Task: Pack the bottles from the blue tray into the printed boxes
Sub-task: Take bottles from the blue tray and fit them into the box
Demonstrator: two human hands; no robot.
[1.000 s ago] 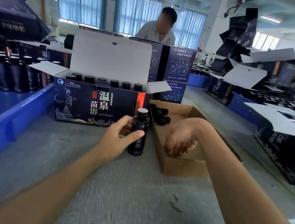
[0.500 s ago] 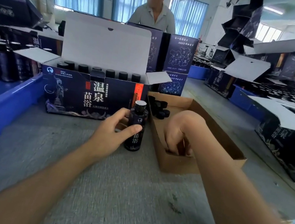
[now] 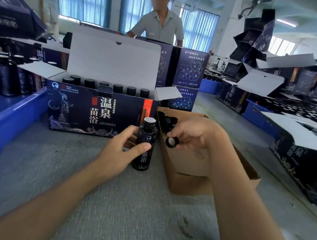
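On grey table (image 3: 116, 207), bottle (image 3: 143, 159) upright, neck up, left fingers (image 3: 142, 146) clamped round it, right fingers (image 3: 175, 132) pinching cap (image 3: 171, 142).

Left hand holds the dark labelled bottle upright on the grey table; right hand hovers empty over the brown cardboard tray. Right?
Not quite. In the head view the right hand is not empty: it pinches a small black screw cap over the brown cardboard tray. The rest stands: the left hand holds the dark labelled bottle upright on the grey table.
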